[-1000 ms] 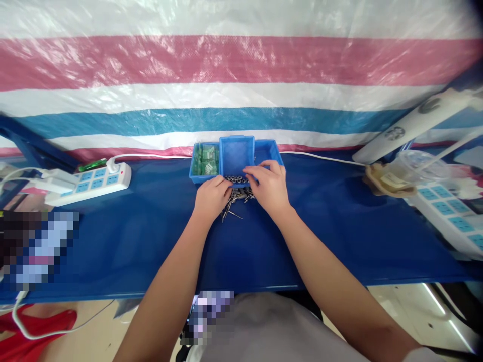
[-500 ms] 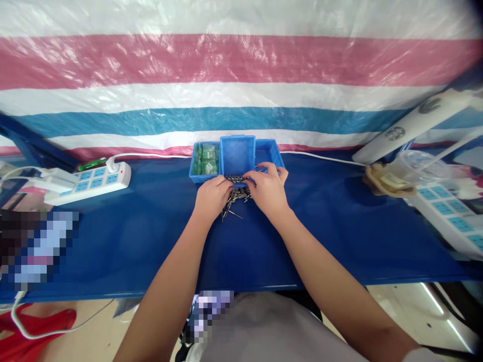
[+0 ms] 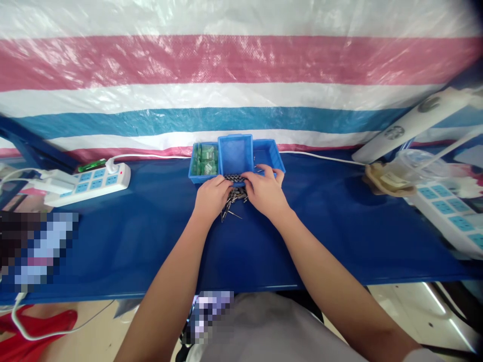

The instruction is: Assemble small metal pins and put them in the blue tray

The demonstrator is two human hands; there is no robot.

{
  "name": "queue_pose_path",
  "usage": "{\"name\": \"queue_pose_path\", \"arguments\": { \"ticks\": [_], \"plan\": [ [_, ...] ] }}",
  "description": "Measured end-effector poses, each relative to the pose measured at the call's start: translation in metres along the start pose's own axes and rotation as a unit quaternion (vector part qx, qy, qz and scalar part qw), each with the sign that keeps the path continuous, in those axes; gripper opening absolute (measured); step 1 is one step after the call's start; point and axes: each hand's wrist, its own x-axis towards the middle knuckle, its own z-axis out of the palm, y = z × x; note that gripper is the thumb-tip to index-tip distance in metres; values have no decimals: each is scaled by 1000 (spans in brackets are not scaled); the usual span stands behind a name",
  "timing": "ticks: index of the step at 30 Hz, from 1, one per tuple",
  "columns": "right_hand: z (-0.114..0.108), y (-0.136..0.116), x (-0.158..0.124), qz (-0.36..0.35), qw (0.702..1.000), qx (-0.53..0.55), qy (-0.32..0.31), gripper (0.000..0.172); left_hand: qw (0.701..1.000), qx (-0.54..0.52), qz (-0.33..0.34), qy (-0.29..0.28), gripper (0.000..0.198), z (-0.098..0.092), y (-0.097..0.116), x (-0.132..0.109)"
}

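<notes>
Row of metal pieces: small, round-ended, lined up side by side (image 3: 234, 178) at the near end of the middle bin (image 3: 235, 152); resting surface beneath not clear.
Row's long axis: left to right, across the person's front, roughly level.
Bearing from hands: directly between them — left end at the left hand (image 3: 213, 195), right end at the right hand (image 3: 266, 192).
Nearer hand: neither; both were at the row, one per end.
Piece direction: round ends faced up toward the head camera; each piece's own long axis was too foreshortened to tell.
Left hand: fingers bent, tips at the row's end; firm grip or mere contact could not be told.
Right hand: thumb and index at the opposite end, other fingers spread over the right bin (image 3: 268, 150); grip likewise undetermined.
Hands together: apart, the row between them.
Loose metal pins (image 3: 234, 196): heaped on the table (image 3: 151, 241) below the row, mixed directions — a few slanted toward the person.
</notes>
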Motion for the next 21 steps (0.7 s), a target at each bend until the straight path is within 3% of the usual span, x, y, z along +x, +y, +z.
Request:
{"name": "queue_pose_path", "arguments": {
  "ticks": [6,18,21],
  "plan": [
    [-2,-1,0,-13,999,4,32,34,1000,-5,4,6,16,0,0,0],
    [-1,3,0,-21,998,50,32,44,1000,-13,5,5,14,1,-3,0],
    [-2,5,-2,-34,998,55,25,38,1000,-16,6,13,13,0,-4,-1]
  ]
}}
